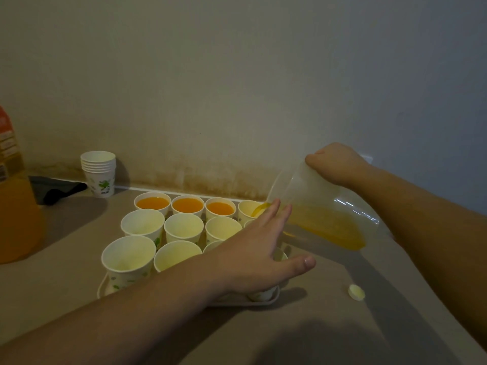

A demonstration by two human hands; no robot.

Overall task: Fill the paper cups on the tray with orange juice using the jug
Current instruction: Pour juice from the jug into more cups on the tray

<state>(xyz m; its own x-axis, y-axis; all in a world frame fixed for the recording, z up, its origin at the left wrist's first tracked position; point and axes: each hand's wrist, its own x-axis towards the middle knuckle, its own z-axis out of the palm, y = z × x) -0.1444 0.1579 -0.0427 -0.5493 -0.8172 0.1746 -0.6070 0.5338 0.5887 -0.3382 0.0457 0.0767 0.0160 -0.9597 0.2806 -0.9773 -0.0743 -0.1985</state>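
Orange juice fills three back-row white paper cups on the pale tray; the right hand, clamped on the tilted translucent jug, pours into the fourth cup; the left hand, fingers straight and slightly apart, hovers alongside; the remaining cups appear empty.

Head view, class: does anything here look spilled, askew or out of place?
No spill shows. One oddity: a small pale round bottle cap lies loose on the beige counter, right of the pale tray, apart from the big orange juice bottle at far left. The clear plastic jug tilts only for pouring.
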